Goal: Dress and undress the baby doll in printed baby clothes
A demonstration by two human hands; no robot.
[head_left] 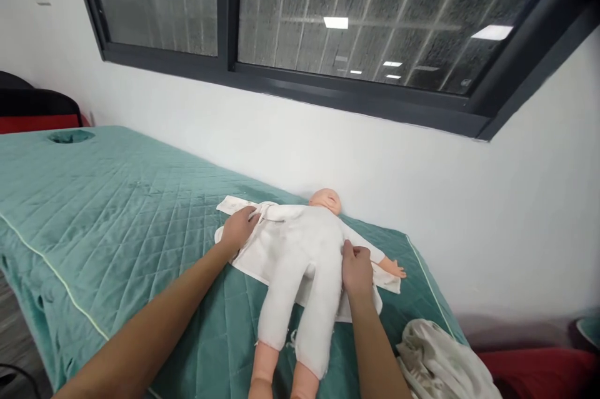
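A baby doll with a white cloth body lies on its back, head toward the wall and bare feet toward me. Beneath it a white baby shirt is spread open, one sleeve showing past each side of the doll. My left hand is closed on the shirt's white fabric, near the end of the doll's arm on that side. Against the doll's other side, at the waist, my right hand has its fingers curled in; what they pinch is hidden. The doll's orange-pink hand lies uncovered beyond it.
A green quilted cover with a face hole drapes the bed. At the lower right lies a crumpled pale cloth, near something red. A white wall and dark-framed window stand behind; a black-and-red chair is far left.
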